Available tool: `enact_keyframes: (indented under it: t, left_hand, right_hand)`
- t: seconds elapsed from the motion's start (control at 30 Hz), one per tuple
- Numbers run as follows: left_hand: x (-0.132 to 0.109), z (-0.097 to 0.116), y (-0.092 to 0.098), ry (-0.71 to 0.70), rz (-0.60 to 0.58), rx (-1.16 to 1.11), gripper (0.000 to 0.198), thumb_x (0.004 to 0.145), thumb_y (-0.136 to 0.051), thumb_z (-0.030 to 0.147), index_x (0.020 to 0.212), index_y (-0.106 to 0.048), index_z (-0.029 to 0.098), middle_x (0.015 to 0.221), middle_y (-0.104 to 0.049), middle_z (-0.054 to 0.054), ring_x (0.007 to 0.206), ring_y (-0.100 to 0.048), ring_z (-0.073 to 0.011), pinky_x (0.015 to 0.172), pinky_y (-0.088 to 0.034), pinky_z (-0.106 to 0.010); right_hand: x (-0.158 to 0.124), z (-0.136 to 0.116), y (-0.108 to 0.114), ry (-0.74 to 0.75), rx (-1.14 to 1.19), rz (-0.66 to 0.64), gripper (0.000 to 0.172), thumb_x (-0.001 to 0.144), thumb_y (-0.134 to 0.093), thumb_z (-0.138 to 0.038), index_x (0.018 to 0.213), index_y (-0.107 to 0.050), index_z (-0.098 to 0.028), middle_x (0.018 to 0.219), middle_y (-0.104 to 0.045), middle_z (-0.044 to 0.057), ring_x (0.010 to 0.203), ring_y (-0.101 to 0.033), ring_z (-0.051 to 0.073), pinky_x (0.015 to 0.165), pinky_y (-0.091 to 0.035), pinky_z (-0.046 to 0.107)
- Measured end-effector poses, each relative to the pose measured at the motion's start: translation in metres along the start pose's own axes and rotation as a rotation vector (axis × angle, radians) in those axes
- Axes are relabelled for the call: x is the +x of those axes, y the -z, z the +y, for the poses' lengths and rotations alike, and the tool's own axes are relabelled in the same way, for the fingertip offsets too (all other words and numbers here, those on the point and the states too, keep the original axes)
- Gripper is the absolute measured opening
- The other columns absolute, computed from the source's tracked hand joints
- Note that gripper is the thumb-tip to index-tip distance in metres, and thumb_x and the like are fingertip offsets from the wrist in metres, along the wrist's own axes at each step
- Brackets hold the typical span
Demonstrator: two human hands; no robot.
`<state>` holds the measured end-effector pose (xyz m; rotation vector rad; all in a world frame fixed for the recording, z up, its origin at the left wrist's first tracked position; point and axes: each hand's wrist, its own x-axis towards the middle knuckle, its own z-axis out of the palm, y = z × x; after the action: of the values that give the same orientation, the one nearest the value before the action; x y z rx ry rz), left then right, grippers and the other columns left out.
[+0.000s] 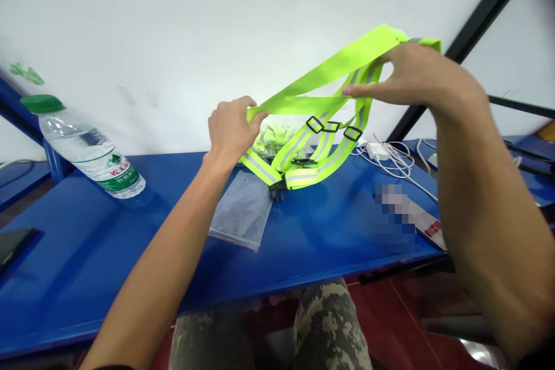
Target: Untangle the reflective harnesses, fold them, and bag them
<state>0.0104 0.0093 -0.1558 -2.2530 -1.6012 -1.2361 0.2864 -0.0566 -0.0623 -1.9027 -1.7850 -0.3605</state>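
Observation:
A neon yellow reflective strap vest [323,127] with grey stripes and black buckles is held up above the blue table [87,243]. My left hand [229,130] is closed around one end of a yellow strap. My right hand [410,75] pinches the other end of the strap higher up, near the wall. The vest's lower loops and a black clip hang down and touch the table. A clear plastic bag [243,208] lies flat on the table just below my left hand.
A water bottle [87,153] with a green cap stands at the left. White cables and a charger [385,153] lie at the right. A dark phone [13,243] rests at the left edge. A black metal frame [477,17] rises at the right.

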Motion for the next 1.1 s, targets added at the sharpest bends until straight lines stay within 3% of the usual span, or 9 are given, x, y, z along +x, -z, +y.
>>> enact_keyframes:
  t: [0.17,0.33,0.43,0.6,0.7,0.83,0.9,1.03,1.1]
  left_hand:
    - [0.000,0.000,-0.003,0.052,0.020,-0.233,0.033,0.091,-0.051,0.051,0.093,-0.066,0.022,0.089,-0.070,-0.009,0.102,-0.061,-0.0277,0.082,-0.043,-0.033]
    - [0.007,-0.005,-0.005,0.189,-0.009,-0.587,0.035,0.090,-0.055,0.051,0.079,-0.063,0.019,0.071,-0.068,-0.006,0.063,-0.061,-0.0164,0.058,-0.042,-0.026]
    - [0.010,-0.006,0.003,0.267,-0.182,-0.845,0.033,0.087,-0.061,0.045,0.071,-0.061,0.016,0.063,-0.066,-0.005,0.042,-0.046,-0.0081,0.046,-0.034,-0.024]
    - [0.009,0.003,0.020,0.341,-0.525,-1.259,0.038,0.090,-0.056,0.037,0.059,-0.056,0.016,0.043,-0.047,0.003,0.031,-0.029,-0.0028,0.040,-0.027,-0.021]
    - [0.007,0.007,0.019,0.395,-0.519,-1.371,0.044,0.093,-0.049,0.045,0.058,-0.053,0.018,0.041,-0.037,0.004,0.035,-0.034,-0.0051,0.041,-0.031,-0.021]
    - [0.005,0.003,0.007,0.347,-0.364,-1.195,0.044,0.091,-0.045,0.061,0.087,-0.066,0.023,0.058,-0.055,-0.002,0.064,-0.062,-0.0152,0.056,-0.049,-0.028]
    - [0.004,-0.002,0.000,0.294,-0.344,-1.125,0.040,0.089,-0.050,0.056,0.101,-0.066,0.022,0.075,-0.064,-0.007,0.086,-0.067,-0.0208,0.066,-0.054,-0.034]
    - [0.005,-0.008,-0.005,0.237,-0.323,-0.979,0.034,0.077,-0.060,0.037,0.106,-0.065,0.020,0.101,-0.069,-0.011,0.107,-0.064,-0.0272,0.074,-0.055,-0.041]
    - [0.007,-0.010,-0.002,0.240,-0.282,-0.927,0.034,0.075,-0.058,0.036,0.105,-0.065,0.022,0.108,-0.068,-0.011,0.111,-0.062,-0.0276,0.077,-0.054,-0.043]
  right_hand:
    - [-0.002,-0.009,0.000,-0.145,-0.118,0.293,0.035,0.080,-0.066,-0.043,0.094,-0.077,-0.012,0.089,-0.070,0.015,0.097,-0.064,0.030,0.084,-0.049,0.047]
    - [-0.001,-0.012,0.017,0.039,-0.032,-0.093,0.036,0.081,-0.065,-0.049,0.087,-0.077,-0.016,0.074,-0.070,0.007,0.072,-0.064,0.020,0.073,-0.050,0.038]
    - [0.003,-0.008,0.019,0.165,-0.005,-0.367,0.047,0.079,-0.065,-0.061,0.088,-0.077,-0.016,0.070,-0.071,0.006,0.065,-0.064,0.019,0.072,-0.050,0.040]
    - [0.007,-0.005,-0.019,0.261,0.345,-0.279,0.048,0.076,-0.070,-0.061,0.099,-0.076,-0.019,0.097,-0.074,0.010,0.089,-0.067,0.027,0.085,-0.052,0.044]
    - [0.000,-0.009,-0.050,0.250,0.575,-0.220,0.046,0.074,-0.071,-0.058,0.100,-0.076,-0.021,0.106,-0.073,0.009,0.099,-0.066,0.028,0.086,-0.054,0.042]
    - [-0.024,-0.010,-0.074,0.147,0.668,-0.071,0.043,0.079,-0.063,-0.063,0.084,-0.074,-0.021,0.089,-0.072,0.008,0.089,-0.066,0.024,0.077,-0.055,0.040]
    - [-0.040,-0.006,-0.082,0.190,0.597,-0.175,0.040,0.073,-0.071,-0.061,0.079,-0.072,-0.022,0.083,-0.072,0.006,0.080,-0.065,0.023,0.071,-0.054,0.038]
    - [-0.067,0.005,-0.101,0.320,0.435,-0.655,0.026,0.056,-0.086,-0.043,0.068,-0.071,-0.025,0.066,-0.068,0.000,0.059,-0.058,0.018,0.057,-0.045,0.033]
    - [-0.072,0.011,-0.105,0.288,0.453,-0.618,0.022,0.060,-0.084,-0.037,0.058,-0.066,-0.023,0.053,-0.061,-0.002,0.051,-0.051,0.014,0.055,-0.042,0.031]
